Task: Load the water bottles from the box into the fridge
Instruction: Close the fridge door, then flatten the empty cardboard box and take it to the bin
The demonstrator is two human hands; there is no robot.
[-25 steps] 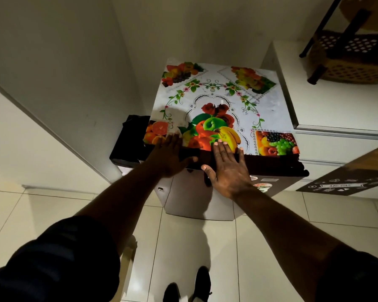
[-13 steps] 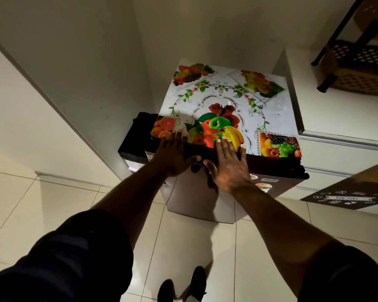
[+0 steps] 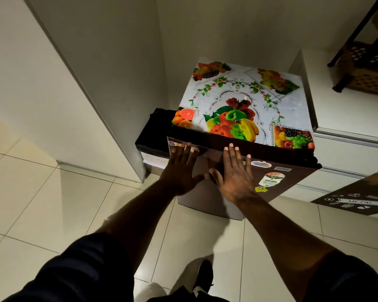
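Now both flat, open-fingered hands, left hand (image 3: 182, 170) and right hand (image 3: 233, 174), press the fridge (image 3: 288, 182) door.

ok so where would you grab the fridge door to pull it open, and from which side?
Likely the top edge of the fridge door, fingers hooked over it from the front. The door face is flat, with stickers and no handle showing; the left hand and right hand lie flat on it just below that edge. Hinge side cannot be told.
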